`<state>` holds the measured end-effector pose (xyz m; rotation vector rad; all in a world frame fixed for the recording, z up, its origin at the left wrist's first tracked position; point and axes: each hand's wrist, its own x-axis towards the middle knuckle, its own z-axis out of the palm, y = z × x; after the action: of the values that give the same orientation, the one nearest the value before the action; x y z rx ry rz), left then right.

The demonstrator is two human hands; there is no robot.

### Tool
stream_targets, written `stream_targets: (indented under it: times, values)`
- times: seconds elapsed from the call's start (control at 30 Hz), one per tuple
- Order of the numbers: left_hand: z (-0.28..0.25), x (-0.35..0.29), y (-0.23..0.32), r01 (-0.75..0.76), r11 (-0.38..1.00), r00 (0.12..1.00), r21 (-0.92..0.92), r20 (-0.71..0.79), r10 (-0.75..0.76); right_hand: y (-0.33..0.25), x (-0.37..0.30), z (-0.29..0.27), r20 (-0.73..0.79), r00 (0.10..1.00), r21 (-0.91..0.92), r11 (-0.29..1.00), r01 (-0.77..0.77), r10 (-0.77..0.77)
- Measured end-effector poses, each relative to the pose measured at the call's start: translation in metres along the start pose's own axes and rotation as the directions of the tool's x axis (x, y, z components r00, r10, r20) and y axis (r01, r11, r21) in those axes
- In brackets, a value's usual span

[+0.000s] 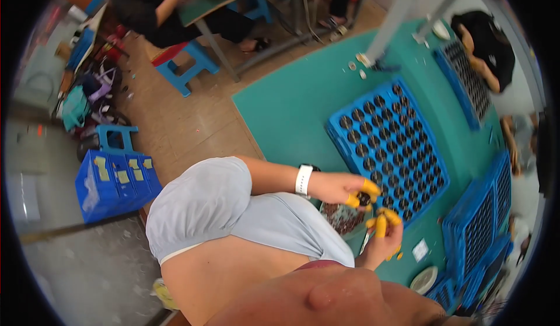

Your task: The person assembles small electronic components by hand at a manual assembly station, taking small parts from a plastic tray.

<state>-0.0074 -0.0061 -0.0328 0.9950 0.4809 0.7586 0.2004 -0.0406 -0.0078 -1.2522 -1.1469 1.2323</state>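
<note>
Left hand [338, 187], yellow rubber finger cots on the fingertips, pinches a small dark round part [364, 198] right at the near edge of the blue plastic grid tray [388, 142] on the green surface [291, 104]. Right hand [383, 239], also in yellow cots, sits just below the part, fingers curled narrow, holding nothing that I can make out. Left hand is nearer; the part is round, no clear long axis. The tray's open cells lie just up and right of both hands. A shallow dish of dark parts [344, 218] rests under the hands.
</note>
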Motion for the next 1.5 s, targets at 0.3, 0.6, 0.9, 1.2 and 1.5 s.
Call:
stream_targets:
  times: [0.3,0.6,0.9,1.2,1.5]
  values:
    - [0.016,0.001,0.037,-0.041,0.998,0.995,-0.043,-0.089,0.037,-0.023,0.008,0.012,0.164,0.96,-0.069,0.968,0.242,-0.229]
    - [0.016,-0.002,0.021,-0.192,0.977,0.981,-0.094,-0.028,0.191,-0.032,-0.001,0.017,0.139,0.912,-0.18,0.896,0.407,-0.386]
    - [0.02,-0.008,0.022,-0.146,0.989,0.984,-0.027,-0.107,0.142,-0.034,-0.003,0.022,0.134,0.897,-0.285,0.851,0.442,-0.422]
    - [0.012,-0.003,0.016,-0.231,0.947,0.967,0.223,-0.056,0.248,-0.035,0.001,0.024,0.13,0.887,-0.313,0.831,0.461,-0.443]
    - [0.014,-0.005,0.021,-0.055,0.998,0.997,0.022,-0.061,0.056,-0.034,-0.002,0.019,0.167,0.91,-0.244,0.878,0.412,-0.38]
